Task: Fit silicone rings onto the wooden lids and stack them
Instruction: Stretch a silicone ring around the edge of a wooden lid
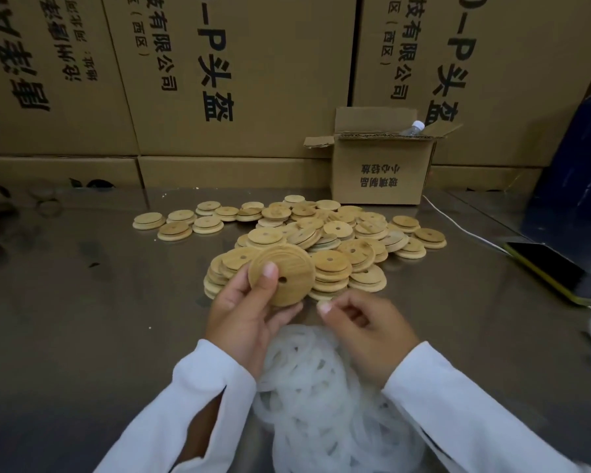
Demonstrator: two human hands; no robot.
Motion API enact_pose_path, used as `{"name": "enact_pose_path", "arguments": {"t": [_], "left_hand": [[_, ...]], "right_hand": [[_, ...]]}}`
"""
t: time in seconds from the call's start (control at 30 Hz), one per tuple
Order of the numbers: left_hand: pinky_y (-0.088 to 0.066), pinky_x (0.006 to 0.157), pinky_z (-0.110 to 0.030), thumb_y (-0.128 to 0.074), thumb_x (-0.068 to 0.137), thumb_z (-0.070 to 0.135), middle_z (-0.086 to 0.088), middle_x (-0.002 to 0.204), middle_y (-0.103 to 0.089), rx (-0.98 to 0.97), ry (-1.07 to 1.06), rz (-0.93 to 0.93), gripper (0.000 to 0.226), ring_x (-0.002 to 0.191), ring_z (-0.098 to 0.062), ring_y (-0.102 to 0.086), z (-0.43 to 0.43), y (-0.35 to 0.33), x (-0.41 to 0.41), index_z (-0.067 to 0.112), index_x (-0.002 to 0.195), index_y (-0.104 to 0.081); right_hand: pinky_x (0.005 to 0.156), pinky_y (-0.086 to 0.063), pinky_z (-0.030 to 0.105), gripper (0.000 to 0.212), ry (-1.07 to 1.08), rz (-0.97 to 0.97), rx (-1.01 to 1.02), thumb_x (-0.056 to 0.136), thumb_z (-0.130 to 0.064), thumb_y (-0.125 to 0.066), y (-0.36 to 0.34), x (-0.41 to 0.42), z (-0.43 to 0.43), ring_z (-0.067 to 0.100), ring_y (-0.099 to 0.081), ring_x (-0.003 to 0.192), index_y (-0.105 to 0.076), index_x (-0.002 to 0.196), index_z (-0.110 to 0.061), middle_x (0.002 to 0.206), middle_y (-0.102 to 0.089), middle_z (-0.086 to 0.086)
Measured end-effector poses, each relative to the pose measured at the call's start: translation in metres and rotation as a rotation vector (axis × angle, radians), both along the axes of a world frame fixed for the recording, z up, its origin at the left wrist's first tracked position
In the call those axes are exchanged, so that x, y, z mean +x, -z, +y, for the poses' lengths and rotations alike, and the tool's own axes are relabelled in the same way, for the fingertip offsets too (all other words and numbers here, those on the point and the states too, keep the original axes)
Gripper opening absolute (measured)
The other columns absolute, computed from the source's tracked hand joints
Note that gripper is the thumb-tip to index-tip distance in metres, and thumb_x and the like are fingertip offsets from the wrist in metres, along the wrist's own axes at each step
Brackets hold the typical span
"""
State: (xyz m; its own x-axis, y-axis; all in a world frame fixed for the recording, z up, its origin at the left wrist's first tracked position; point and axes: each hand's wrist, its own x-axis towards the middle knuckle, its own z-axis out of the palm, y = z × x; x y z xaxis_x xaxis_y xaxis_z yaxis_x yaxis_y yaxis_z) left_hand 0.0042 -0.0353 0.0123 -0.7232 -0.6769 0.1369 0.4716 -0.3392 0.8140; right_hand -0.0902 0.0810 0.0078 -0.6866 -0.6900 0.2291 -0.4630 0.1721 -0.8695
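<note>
My left hand (244, 308) holds a round wooden lid (289, 268) with a small hole, thumb pressed on its face, tilted toward me above the table. My right hand (365, 331) hovers just right of it with fingers curled and thumb and forefinger pinched; whether a ring is between them I cannot tell. A heap of translucent white silicone rings (307, 387) lies under and between my wrists. Behind the held lid, several wooden lids (331, 233) lie piled and in short stacks on the metal table (99, 319).
A small open cardboard box (379, 165) with a bottle inside stands behind the lids. Large cartons (236, 80) wall off the back. A phone (560, 271) and a white cable (458, 223) lie at the right, beside a dark blue object (577, 165).
</note>
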Motion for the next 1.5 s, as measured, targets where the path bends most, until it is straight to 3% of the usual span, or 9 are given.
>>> {"name": "enact_pose_path", "arguments": {"t": [0.13, 0.3, 0.53, 0.77, 0.9, 1.0, 1.17, 1.33, 1.5], "left_hand": [[-0.056, 0.061, -0.025, -0.062, 0.065, 0.027, -0.002, 0.093, -0.073, -0.018, 0.021, 0.017, 0.023, 0.087, -0.017, -0.070, 0.004, 0.000, -0.001, 0.021, 0.084, -0.073], [-0.057, 0.061, -0.026, -0.062, 0.065, 0.027, -0.001, 0.090, -0.074, -0.015, 0.026, 0.030, 0.025, 0.084, -0.016, -0.070, 0.003, 0.003, -0.003, 0.021, 0.087, -0.070], [-0.056, 0.059, -0.023, -0.061, 0.066, 0.029, -0.001, 0.091, -0.074, -0.021, -0.030, 0.030, 0.031, 0.083, -0.016, -0.070, 0.001, 0.001, -0.002, 0.019, 0.095, -0.067], [-0.056, 0.055, -0.023, -0.060, 0.067, 0.030, -0.002, 0.086, -0.074, -0.052, -0.029, 0.021, 0.024, 0.077, -0.016, -0.071, 0.002, 0.003, -0.004, 0.020, 0.086, -0.070], [-0.055, 0.051, -0.022, -0.060, 0.068, 0.029, -0.001, 0.081, -0.073, -0.043, -0.059, 0.015, 0.023, 0.070, -0.015, -0.070, 0.002, 0.002, -0.004, 0.018, 0.085, -0.069], [-0.053, 0.047, -0.021, -0.059, 0.067, 0.029, 0.001, 0.078, -0.073, -0.018, -0.094, 0.008, 0.023, 0.068, -0.013, -0.070, 0.003, 0.001, -0.005, 0.018, 0.085, -0.068], [-0.054, 0.050, -0.022, -0.059, 0.068, 0.031, 0.001, 0.085, -0.074, -0.023, -0.132, -0.024, 0.026, 0.076, -0.015, -0.071, 0.003, 0.003, -0.004, 0.019, 0.091, -0.068], [-0.055, 0.056, -0.023, -0.057, 0.083, 0.024, 0.007, 0.084, -0.074, -0.020, -0.195, -0.078, 0.012, 0.081, -0.012, -0.070, 0.001, 0.006, -0.004, 0.024, 0.090, -0.066], [-0.057, 0.056, -0.028, -0.051, 0.089, 0.023, -0.001, 0.088, -0.074, 0.104, -0.023, -0.080, 0.018, 0.081, -0.018, -0.071, 0.004, 0.002, -0.005, 0.016, 0.094, -0.066]], "right_hand": [[0.058, -0.041, 0.019, 0.020, -0.031, 0.099, 0.138, 0.076, -0.047, -0.061, 0.008, 0.003, -0.005, 0.002, -0.047, 0.056, -0.059, 0.067, -0.029, 0.061, -0.054, -0.009], [0.050, -0.034, 0.010, 0.017, 0.048, 0.215, 0.268, 0.073, -0.043, -0.067, 0.011, 0.005, -0.009, 0.002, -0.047, 0.057, -0.056, 0.066, -0.033, 0.062, -0.052, -0.009], [0.057, -0.035, 0.003, 0.020, -0.003, 0.190, 0.098, 0.072, -0.025, -0.071, 0.009, 0.010, -0.012, -0.016, -0.045, 0.064, -0.057, 0.064, -0.037, 0.069, -0.051, -0.012], [0.065, -0.035, 0.004, 0.030, -0.040, 0.271, 0.053, 0.074, -0.016, -0.068, 0.013, 0.012, -0.014, -0.009, -0.046, 0.072, -0.053, 0.063, -0.039, 0.076, -0.050, -0.014], [0.065, -0.038, 0.006, 0.029, 0.007, 0.210, -0.018, 0.079, -0.013, -0.066, 0.010, 0.008, -0.014, -0.002, -0.051, 0.071, -0.053, 0.065, -0.036, 0.074, -0.056, -0.014], [0.055, -0.041, 0.011, 0.028, 0.070, 0.107, -0.108, 0.080, -0.010, -0.063, 0.006, 0.004, -0.012, 0.001, -0.052, 0.056, -0.055, 0.064, -0.031, 0.063, -0.056, -0.011], [0.058, -0.051, 0.029, 0.025, 0.194, 0.044, -0.258, 0.083, -0.008, -0.062, -0.007, -0.004, -0.005, 0.015, -0.060, 0.055, -0.053, 0.074, -0.030, 0.066, -0.059, -0.005], [0.055, -0.048, 0.015, 0.030, 0.284, 0.110, -0.707, 0.082, 0.000, -0.062, -0.023, 0.001, 0.004, 0.009, -0.059, 0.053, -0.048, 0.085, -0.027, 0.074, -0.060, -0.004], [0.061, -0.048, 0.013, 0.025, 0.084, 0.185, -0.730, 0.078, -0.004, -0.065, -0.027, 0.013, 0.005, 0.005, -0.061, 0.070, -0.053, 0.085, -0.025, 0.079, -0.063, -0.008]]}}
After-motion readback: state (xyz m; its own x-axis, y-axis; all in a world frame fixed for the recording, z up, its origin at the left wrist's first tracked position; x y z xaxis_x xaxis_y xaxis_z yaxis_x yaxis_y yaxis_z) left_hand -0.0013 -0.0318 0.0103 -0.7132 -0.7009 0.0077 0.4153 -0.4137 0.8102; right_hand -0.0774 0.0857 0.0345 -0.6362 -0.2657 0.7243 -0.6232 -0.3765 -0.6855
